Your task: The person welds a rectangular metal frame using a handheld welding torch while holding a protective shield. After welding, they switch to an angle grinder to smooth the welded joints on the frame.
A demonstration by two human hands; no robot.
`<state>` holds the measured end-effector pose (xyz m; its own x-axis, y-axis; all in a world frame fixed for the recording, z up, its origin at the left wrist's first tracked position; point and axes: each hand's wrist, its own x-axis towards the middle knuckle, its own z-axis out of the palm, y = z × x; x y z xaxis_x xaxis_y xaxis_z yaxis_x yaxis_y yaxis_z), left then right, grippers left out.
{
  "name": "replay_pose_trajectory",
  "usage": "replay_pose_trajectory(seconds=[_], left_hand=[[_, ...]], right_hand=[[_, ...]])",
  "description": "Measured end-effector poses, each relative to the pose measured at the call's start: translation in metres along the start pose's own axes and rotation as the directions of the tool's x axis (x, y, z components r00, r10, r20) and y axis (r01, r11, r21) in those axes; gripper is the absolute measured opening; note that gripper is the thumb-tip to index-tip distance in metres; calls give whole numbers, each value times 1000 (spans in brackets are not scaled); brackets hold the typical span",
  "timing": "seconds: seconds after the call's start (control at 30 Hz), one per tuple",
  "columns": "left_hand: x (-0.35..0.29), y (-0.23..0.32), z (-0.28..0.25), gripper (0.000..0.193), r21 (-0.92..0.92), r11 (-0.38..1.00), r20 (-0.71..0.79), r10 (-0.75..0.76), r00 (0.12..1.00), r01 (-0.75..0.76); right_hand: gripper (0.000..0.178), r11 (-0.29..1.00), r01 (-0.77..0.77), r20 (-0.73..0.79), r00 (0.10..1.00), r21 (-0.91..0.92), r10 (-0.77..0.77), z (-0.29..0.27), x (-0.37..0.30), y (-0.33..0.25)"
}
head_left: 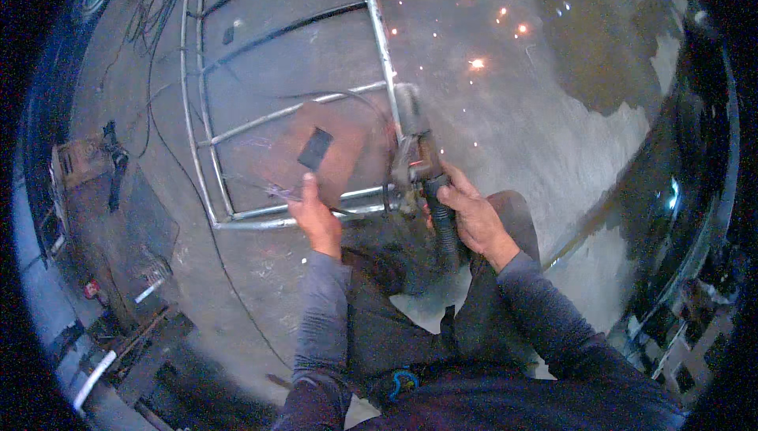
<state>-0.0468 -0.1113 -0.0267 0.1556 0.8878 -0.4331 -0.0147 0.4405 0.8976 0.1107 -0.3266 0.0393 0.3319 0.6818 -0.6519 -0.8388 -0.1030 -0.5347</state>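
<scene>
My right hand (471, 216) is closed around the black ribbed grip of a power tool (442, 194) that looks like an angle grinder. Its blurred head meets the right rail of a silvery metal tube frame (382, 44) lying on the floor. My left hand (317, 216) grips the lower edge of a reddish-brown hand-held welding shield (339, 140), thumb on top. A dark rectangular window (316, 148) sits in the shield, which covers part of the frame's near end. Orange sparks (476, 63) scatter across the floor beyond the tool and to its right.
Dark cables (158, 127) run along the floor left of the frame. A cardboard box (83, 161) and clutter stand at the left. A dark wet-looking patch (592, 60) spreads on the concrete at far right. My bent knees are close below the tool.
</scene>
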Motion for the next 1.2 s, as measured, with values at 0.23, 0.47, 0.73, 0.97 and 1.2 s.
replay_pose_trajectory(seconds=[0.23, 0.47, 0.73, 0.97, 1.2], left_hand=[[-116, 52, 6, 38, 428, 904, 30, -24, 999, 9], [-221, 131, -26, 33, 277, 952, 83, -160, 984, 132], [-281, 242, -35, 34, 92, 947, 95, -316, 944, 308], [-295, 311, -51, 35, 211, 933, 370, 199, 908, -290], [-278, 369, -133, 38, 73, 970, 402, 183, 897, -230]], right_hand=[[57, 983, 52, 14, 999, -178, -50, 30, -77, 4], [61, 908, 10, 50, 999, -419, 12, 107, -184, -21], [81, 594, 108, 124, 992, -797, -14, 219, -264, -90], [102, 472, 180, 89, 974, -863, -209, 303, -285, -91], [111, 420, 383, 270, 914, -823, -303, 390, -312, -54]])
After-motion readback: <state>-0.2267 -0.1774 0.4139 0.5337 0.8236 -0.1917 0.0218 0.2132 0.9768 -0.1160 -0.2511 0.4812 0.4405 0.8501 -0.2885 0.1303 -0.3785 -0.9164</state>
